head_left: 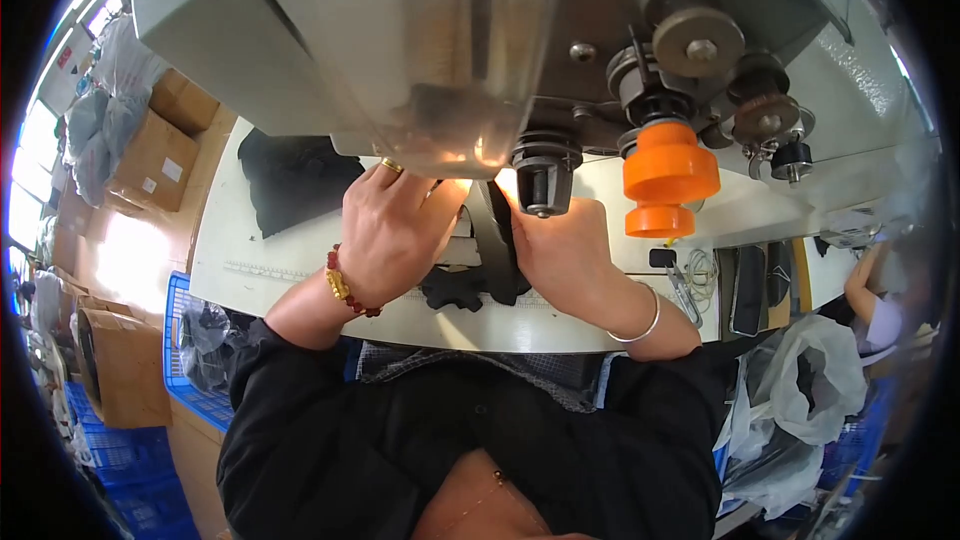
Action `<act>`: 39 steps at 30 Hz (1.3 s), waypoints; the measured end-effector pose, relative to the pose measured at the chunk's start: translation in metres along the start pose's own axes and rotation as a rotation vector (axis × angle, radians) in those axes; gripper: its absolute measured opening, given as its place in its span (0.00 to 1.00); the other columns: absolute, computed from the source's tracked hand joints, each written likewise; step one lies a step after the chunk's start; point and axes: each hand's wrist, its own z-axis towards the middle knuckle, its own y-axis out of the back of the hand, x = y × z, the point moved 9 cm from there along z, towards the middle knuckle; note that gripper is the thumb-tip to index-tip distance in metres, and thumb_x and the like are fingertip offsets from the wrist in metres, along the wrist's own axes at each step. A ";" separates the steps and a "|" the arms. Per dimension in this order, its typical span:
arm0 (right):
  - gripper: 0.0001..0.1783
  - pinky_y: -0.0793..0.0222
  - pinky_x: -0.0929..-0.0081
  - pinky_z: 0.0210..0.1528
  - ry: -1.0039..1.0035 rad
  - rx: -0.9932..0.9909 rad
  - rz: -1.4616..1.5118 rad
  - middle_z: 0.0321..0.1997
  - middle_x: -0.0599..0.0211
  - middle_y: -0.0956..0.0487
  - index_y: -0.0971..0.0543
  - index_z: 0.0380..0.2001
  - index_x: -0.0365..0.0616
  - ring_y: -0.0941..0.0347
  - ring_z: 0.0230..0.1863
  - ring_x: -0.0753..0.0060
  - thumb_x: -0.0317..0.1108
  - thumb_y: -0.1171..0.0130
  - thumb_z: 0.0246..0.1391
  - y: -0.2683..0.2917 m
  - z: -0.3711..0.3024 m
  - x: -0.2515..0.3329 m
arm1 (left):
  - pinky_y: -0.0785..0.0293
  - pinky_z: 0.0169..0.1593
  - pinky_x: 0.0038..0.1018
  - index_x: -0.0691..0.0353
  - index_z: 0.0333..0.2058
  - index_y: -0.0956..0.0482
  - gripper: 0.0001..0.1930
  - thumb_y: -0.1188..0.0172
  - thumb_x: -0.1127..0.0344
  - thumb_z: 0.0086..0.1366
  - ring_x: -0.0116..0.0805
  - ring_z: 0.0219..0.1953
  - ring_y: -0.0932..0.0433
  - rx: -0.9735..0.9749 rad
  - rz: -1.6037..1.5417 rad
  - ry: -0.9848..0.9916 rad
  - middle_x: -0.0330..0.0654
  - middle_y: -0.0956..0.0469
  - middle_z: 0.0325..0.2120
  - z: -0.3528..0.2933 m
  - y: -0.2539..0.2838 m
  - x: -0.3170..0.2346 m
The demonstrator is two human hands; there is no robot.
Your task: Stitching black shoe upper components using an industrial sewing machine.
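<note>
Under the head of a grey sewing machine point(400, 50), a black fabric strip point(492, 240) runs toward me from the sewing area. Its near end spreads into a ragged-edged black piece point(453, 286) on the white table. My right hand point(565, 252) is closed at the strip's right edge, its thumb side against the cloth. On the other side, my left hand point(398, 230) has its fingers bent inward near the strip, but the machine head hides the fingertips and anything in them. The needle is also out of sight; a light glows between the hands.
A dark fabric pile point(290, 178) lies left on the white table point(225, 230). Orange knobs point(670, 175) hang above my right wrist. Scissors-like metal tool point(680, 285) and a cable coil point(702, 275) are at right. Blue crate point(190, 370), cartons point(155, 160) and plastic bags point(800, 380) flank me.
</note>
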 end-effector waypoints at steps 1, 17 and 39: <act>0.14 0.38 0.63 0.17 -0.010 -0.006 -0.034 0.18 0.63 0.28 0.21 0.38 0.48 0.31 0.15 0.55 0.25 0.40 0.45 -0.003 -0.002 -0.003 | 0.27 0.31 0.32 0.61 0.30 0.20 0.12 0.38 0.74 0.42 0.38 0.33 0.24 -0.003 0.000 0.003 0.40 0.24 0.33 0.000 0.000 0.001; 0.13 0.30 0.71 0.27 0.144 0.122 -0.166 0.36 0.69 0.24 0.21 0.37 0.48 0.26 0.33 0.68 0.31 0.37 0.43 0.027 0.011 0.023 | 0.26 0.31 0.32 0.59 0.31 0.18 0.12 0.34 0.74 0.43 0.39 0.29 0.22 0.050 -0.132 0.028 0.38 0.21 0.29 0.001 0.010 0.007; 0.10 0.35 0.74 0.24 0.373 -0.161 -0.168 0.25 0.76 0.26 0.22 0.27 0.49 0.27 0.27 0.72 0.31 0.37 0.36 0.025 0.004 0.023 | 0.25 0.30 0.30 0.62 0.32 0.20 0.12 0.37 0.76 0.46 0.40 0.31 0.21 -0.023 -0.040 0.008 0.43 0.21 0.36 0.000 -0.001 0.002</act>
